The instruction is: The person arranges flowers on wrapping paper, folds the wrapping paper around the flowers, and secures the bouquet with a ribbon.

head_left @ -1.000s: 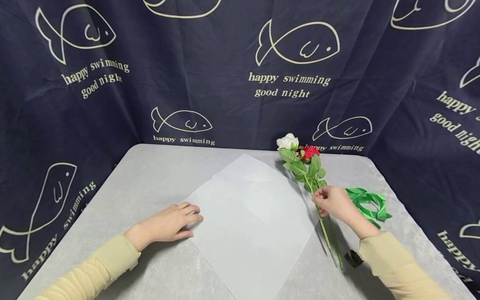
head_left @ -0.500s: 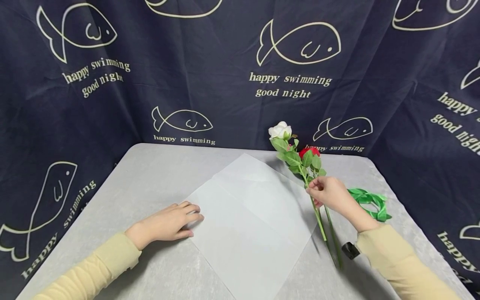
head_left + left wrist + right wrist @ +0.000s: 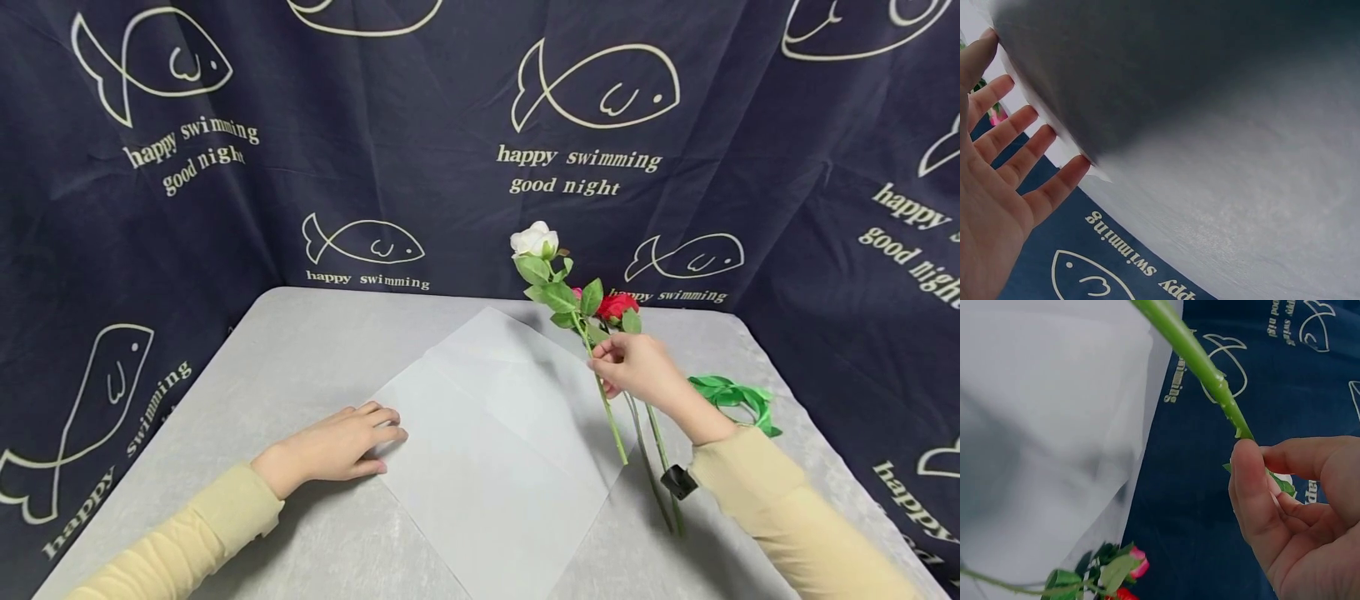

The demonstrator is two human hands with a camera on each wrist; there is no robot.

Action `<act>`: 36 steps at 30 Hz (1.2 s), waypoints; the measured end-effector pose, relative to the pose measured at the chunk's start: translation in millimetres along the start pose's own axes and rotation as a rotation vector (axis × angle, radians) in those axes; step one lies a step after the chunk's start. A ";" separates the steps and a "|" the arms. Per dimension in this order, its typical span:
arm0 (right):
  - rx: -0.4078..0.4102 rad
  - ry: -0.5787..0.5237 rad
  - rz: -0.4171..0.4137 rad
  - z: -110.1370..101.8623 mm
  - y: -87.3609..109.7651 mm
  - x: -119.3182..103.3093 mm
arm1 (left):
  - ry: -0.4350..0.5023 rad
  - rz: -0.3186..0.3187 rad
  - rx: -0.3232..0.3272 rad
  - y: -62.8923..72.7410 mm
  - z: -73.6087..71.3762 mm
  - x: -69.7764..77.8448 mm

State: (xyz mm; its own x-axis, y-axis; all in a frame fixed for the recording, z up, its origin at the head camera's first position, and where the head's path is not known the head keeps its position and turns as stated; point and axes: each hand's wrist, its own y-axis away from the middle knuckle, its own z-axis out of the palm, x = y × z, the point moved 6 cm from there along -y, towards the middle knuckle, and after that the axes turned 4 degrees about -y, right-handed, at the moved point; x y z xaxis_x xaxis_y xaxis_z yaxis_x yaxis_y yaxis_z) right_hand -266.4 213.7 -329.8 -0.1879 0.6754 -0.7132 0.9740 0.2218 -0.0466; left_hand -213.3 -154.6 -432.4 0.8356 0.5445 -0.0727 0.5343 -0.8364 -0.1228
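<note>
White rose with green leaves and stem (image 3: 558, 297) moved up and left since 1 s ago. Right hand (image 3: 637, 367) pinches its stem, right of frame centre, by the square white translucent sheet (image 3: 487, 442). Left hand (image 3: 337, 446), left of centre: fingers loose, touching sheet's left edge. Red rose (image 3: 618, 307), coiled green satin ribbon (image 3: 763, 406) farther right.

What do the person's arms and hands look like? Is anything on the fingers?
The sleeves are pale yellow, with wide beige cuffs. The left hand and right hand are bare, with nothing on the fingers that I can see. A small black thing shows by the right cuff.
</note>
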 end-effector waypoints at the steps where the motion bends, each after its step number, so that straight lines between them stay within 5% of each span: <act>1: -0.001 -0.013 -0.002 1.9 -0.8 -2.0 | 0.003 -0.002 -0.001 -0.1 0.0 0.0; 21: -0.053 -0.317 -0.005 51.7 -20.2 -32.6 | 0.045 -0.059 -0.082 -5.6 -0.8 -0.1; 36: -0.123 -0.562 0.106 103.2 -33.7 -13.1 | 0.057 -0.064 -0.091 -7.0 -5.2 2.1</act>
State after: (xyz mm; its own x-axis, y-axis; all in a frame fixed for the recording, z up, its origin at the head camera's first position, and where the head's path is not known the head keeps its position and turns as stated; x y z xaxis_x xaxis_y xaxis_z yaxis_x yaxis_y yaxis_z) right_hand -283.6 124.8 -391.1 0.0387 0.2289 -0.9727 0.9557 0.2758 0.1029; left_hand -214.7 -147.9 -426.5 0.8039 0.5947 -0.0111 0.5940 -0.8037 -0.0347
